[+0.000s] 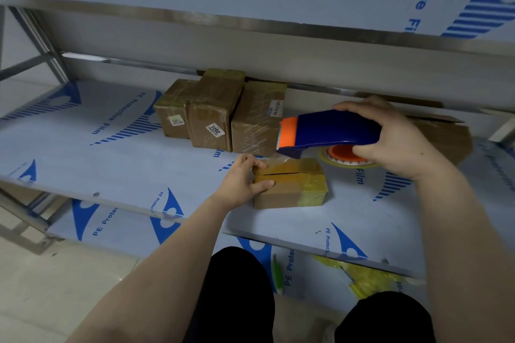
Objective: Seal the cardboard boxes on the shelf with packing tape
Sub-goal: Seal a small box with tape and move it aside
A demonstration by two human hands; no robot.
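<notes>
Small box (289, 188) gripped by left hand (242, 181); right hand (397, 142) holds tape dispenser (334, 128) above, taped boxes (211, 115) behind.

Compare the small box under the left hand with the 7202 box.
The small box lies low, up front; the 7202 box stands taller in the back row. The left hand grips the small box; the 7202 box is untouched. The 7202 box shows a white label; the small box none. Both are taped brown cardboard.
</notes>
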